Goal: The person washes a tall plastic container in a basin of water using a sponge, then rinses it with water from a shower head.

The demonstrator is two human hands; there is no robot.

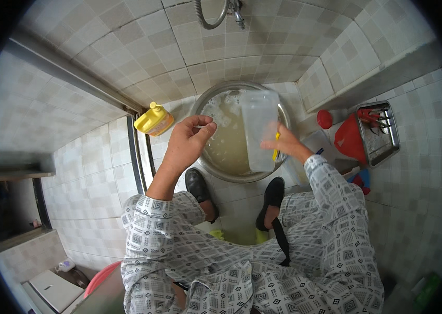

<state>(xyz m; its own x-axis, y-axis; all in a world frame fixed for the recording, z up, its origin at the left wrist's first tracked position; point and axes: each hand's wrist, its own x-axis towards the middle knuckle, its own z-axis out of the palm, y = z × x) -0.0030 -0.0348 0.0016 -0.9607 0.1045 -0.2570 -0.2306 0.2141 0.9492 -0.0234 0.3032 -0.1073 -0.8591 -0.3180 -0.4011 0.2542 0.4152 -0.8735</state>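
My right hand (285,143) grips a translucent plastic container (260,117), which is tilted over the metal basin (240,179). The container and fingers are blurred. A yellow-handled brush (276,147) with pale bristles shows at the same hand; whether it is gripped too is hard to tell. Cloudy, sudsy water (226,133) fills the basin. Over its left rim hovers my left hand (191,139), fingers curled and thumb close to the fingertips. Nothing shows in that hand.
A yellow jug-shaped bottle (154,119) stands left of the basin by a door track. On the right lie a red round lid (324,119), a red item (349,137), a metal tray (391,151) with red-handled tools, and clear plastic pieces (317,139). A faucet (238,17) hangs above.
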